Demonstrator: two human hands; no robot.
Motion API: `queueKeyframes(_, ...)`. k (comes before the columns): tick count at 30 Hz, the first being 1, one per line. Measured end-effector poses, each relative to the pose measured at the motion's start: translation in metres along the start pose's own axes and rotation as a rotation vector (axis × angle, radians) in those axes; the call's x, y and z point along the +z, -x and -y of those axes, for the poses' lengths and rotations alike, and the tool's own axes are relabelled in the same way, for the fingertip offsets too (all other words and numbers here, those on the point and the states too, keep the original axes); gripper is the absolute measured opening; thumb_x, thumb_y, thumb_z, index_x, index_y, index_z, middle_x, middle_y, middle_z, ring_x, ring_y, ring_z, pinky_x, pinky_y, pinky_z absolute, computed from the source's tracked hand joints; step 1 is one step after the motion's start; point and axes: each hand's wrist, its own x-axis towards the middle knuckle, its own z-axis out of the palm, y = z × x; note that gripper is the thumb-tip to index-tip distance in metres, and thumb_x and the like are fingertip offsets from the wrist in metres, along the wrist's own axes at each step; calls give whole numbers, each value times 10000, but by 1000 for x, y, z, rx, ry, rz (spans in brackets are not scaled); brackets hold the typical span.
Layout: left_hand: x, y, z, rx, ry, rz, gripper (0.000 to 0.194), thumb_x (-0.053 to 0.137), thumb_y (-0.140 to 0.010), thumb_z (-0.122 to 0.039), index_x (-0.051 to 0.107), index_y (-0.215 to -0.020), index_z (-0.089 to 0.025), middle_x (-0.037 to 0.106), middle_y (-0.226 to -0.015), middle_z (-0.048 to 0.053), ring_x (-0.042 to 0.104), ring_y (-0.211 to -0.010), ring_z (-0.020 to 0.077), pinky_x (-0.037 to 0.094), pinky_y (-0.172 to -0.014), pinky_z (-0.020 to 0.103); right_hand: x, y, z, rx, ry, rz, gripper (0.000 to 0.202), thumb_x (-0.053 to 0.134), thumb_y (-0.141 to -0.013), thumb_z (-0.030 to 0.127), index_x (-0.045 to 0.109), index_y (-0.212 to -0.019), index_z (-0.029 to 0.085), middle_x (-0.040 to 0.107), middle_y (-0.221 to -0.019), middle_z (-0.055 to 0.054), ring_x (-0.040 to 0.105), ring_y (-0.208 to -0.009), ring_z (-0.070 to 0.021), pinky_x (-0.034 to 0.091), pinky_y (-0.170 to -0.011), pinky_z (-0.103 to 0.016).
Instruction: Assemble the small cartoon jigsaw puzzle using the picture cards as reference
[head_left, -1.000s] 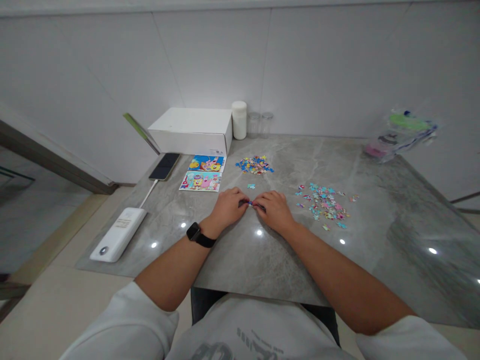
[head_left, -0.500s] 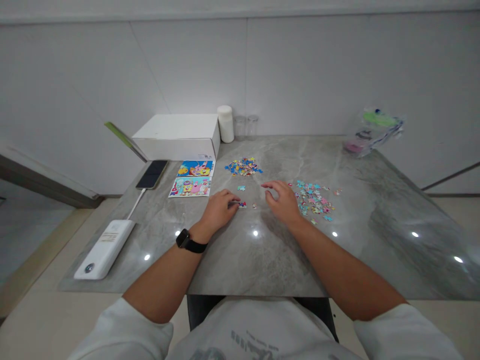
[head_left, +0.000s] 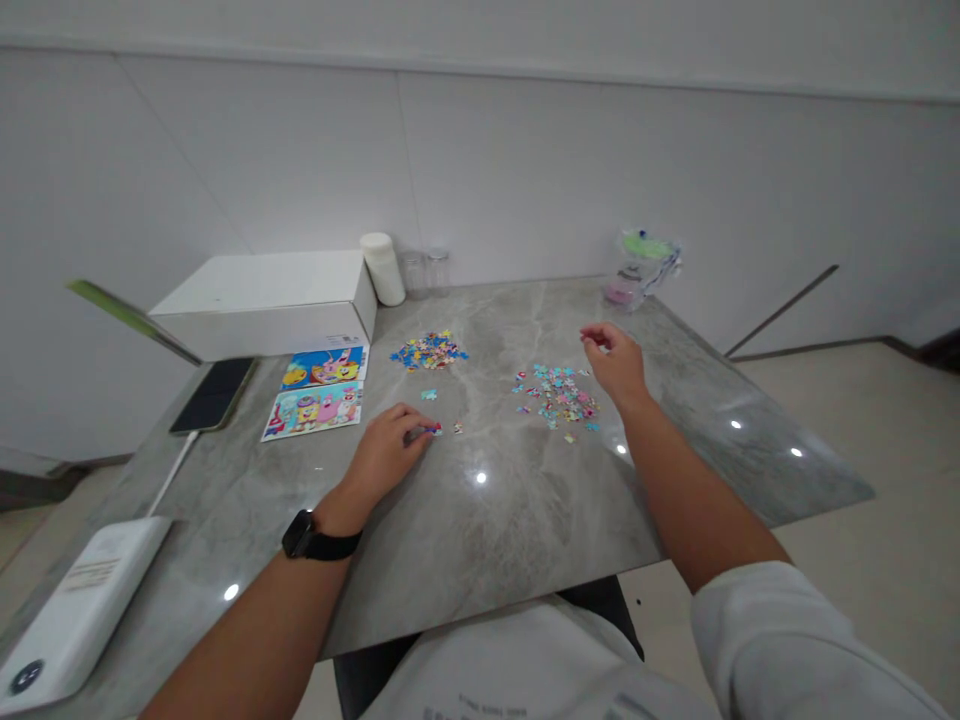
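Observation:
My left hand [head_left: 390, 450], with a black watch on its wrist, rests on the table with its fingertips closed on a small red-and-blue puzzle piece [head_left: 434, 428]. Just right of that lies a loose pale puzzle piece [head_left: 458, 428], and a light blue piece [head_left: 429, 395] sits a little farther back. My right hand [head_left: 616, 362] hovers at the back right of a pile of pastel puzzle pieces [head_left: 562, 395]. Its thumb and fingers are drawn together; whatever may be between them is too small to make out.
Farther back is a blue-and-yellow puzzle pile [head_left: 427, 350]. Two cartoon picture cards [head_left: 315, 408] lie left, before a white box [head_left: 270, 310]. A phone [head_left: 215, 395] is cabled to a white power bank [head_left: 86, 605]. A white bottle [head_left: 384, 270], glasses [head_left: 426, 274] and a plastic bag [head_left: 641, 270] stand behind.
The view has swung to the right. My right hand has moved from left of the pastel pile to its back right side, its fingers drawing together. My left hand stays at the red-and-blue piece.

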Motion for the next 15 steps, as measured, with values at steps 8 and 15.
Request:
queueKeyframes(8,-1,-1,-2,-4,-15,2,244,605,-967,-355,799,-1072,-254,710,-1070,65,674,-970,224,541,-891,365,7,12,-50,-15,232,150,286,555,-896,237,780,-1062,179,782,-1071,-126,696,-967,-265,516,-978,-434)
queueKeyframes(15,2,-1,0,3,-7,10,264,605,-974,-408,796,-1067,-252,714,-1049,65,672,-948,221,535,-854,354,30,32,-8,-211,408,459,274,603,-997,340,786,-1185,261,725,-1251,-100,617,-1164,-283,440,-1036,-429)
